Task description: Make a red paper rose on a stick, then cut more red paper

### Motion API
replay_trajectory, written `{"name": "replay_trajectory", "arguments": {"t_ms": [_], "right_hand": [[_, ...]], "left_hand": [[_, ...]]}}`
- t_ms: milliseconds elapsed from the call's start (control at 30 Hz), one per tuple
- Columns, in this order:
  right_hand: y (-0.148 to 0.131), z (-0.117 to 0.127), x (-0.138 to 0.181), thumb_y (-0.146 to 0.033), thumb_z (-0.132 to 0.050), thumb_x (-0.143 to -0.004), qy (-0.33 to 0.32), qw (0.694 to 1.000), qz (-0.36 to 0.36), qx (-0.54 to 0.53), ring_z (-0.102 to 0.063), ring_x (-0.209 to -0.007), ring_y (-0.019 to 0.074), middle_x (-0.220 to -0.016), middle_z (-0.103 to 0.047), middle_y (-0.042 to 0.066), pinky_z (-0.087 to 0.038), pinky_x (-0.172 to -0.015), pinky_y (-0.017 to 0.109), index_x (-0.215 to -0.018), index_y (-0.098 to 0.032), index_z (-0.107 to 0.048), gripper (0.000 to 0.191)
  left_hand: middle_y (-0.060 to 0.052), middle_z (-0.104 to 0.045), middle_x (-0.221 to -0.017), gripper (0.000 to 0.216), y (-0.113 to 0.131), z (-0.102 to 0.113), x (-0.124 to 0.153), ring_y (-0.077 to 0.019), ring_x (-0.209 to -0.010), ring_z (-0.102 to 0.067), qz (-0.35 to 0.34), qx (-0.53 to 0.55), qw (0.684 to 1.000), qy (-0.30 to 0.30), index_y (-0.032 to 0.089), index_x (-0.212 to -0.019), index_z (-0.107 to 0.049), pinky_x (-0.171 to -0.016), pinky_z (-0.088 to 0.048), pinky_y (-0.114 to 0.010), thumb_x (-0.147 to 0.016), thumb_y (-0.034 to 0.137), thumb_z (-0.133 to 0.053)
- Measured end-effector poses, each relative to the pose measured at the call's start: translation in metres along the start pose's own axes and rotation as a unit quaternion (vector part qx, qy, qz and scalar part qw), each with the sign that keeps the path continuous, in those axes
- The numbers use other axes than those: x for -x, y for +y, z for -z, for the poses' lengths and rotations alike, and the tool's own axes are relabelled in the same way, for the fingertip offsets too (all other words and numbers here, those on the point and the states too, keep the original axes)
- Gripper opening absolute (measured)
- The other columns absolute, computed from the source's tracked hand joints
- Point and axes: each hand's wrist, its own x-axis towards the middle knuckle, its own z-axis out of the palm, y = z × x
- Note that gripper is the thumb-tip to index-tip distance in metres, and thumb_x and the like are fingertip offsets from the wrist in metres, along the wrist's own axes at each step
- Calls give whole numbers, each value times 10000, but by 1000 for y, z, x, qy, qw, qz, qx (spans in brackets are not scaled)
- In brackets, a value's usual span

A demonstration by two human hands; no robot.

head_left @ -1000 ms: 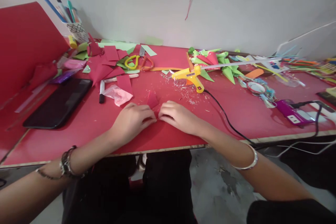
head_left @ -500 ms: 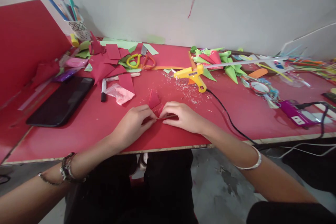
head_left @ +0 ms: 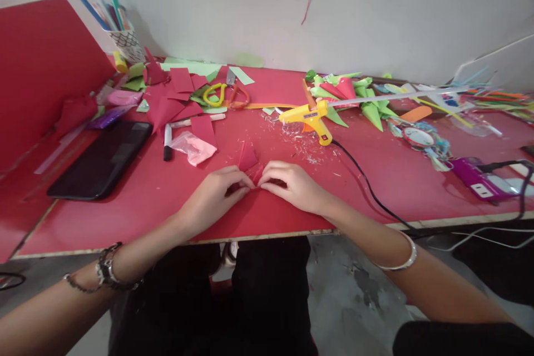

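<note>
Low over the front of the red tabletop, my left hand (head_left: 221, 192) and my right hand (head_left: 290, 184) meet fingertip to fingertip. Both pinch a small piece of red paper (head_left: 257, 177), which my fingers mostly cover. Just beyond my fingertips lies another folded scrap of red paper (head_left: 249, 156). A yellow glue gun (head_left: 308, 118), with a long clear glue stick in its back, rests past my right hand. Its black cord runs toward the front right edge. White shavings are scattered around its nozzle.
A black phone (head_left: 102, 161) lies at left, near a marker (head_left: 167, 142) and a pink plastic wrapper (head_left: 194, 149). Behind are red paper pieces (head_left: 167, 105), yellow-and-red-handled scissors (head_left: 214, 94) and a pen cup (head_left: 126, 44). Green paper cones (head_left: 371, 114) and a purple power strip (head_left: 471, 178) are at right.
The view has shifted slightly. My right fingers have drawn closer together at the paper's edge, near my left fingertips. The glue gun and the other items stay where they were.
</note>
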Motion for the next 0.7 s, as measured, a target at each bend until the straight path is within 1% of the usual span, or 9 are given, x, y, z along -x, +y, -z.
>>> {"name": "replay_trajectory", "arguments": {"t_ms": [133,267,333,433,500,633,700], "right_hand": [[-3,-2,-3,-161,-484,-844,-1,1000,-15,20,-527,-815,130,-834,-567,33,-423,-768,259,-815,-154,-594,114],[-4,-3,-3,-180,-466,-857,-8,999,-10,51,-493,-852,147,-859,-539,44,-405,-794,272,-817,-152,-587,131],[-3,-3,-3,-192,-452,-865,-14,998,-11,59,-484,-853,153,-865,-537,46,-400,-794,279,-825,-157,-579,138],[-2,-5,-2,-196,-438,-872,-14,998,-14,63,-477,-846,156,-856,-540,49,-394,-792,283,-828,-153,-570,146],[-2,-6,-2,-193,-433,-874,-10,998,-12,65,-474,-835,155,-844,-541,50,-393,-787,279,-827,-148,-569,151],[-3,-7,-1,-184,-435,-871,-3,998,-6,70,-471,-817,154,-830,-535,47,-395,-782,280,-827,-148,-569,145],[-3,-7,-2,-184,-434,-872,-4,997,-6,75,-470,-813,157,-826,-532,48,-397,-780,283,-831,-148,-572,149]], "left_hand": [[-1,-586,-846,160,-2,-4,6,-113,-750,-557,-24,-39,999,15,200,-891,-600,-679,-449,-220,-831,135,-467],[-49,-588,-896,210,-3,-9,19,-171,-828,-547,-94,-157,983,32,181,-997,-579,-708,-468,-283,-865,156,-417],[-61,-588,-923,228,-2,-11,24,-187,-851,-542,-109,-192,975,29,178,-1035,-562,-703,-475,-295,-873,158,-403],[-62,-600,-906,195,0,-12,23,-185,-829,-554,-94,-186,977,41,161,-970,-584,-711,-477,-302,-872,191,-419],[-57,-610,-875,172,2,-12,20,-173,-792,-564,-66,-155,984,52,152,-920,-598,-704,-475,-292,-859,226,-454],[-38,-618,-829,164,5,-11,16,-142,-701,-573,5,-112,992,53,164,-860,-616,-627,-460,-244,-839,262,-487],[-32,-623,-829,170,5,-11,15,-142,-704,-577,13,-110,992,54,174,-847,-623,-636,-454,-242,-842,257,-475]]}}
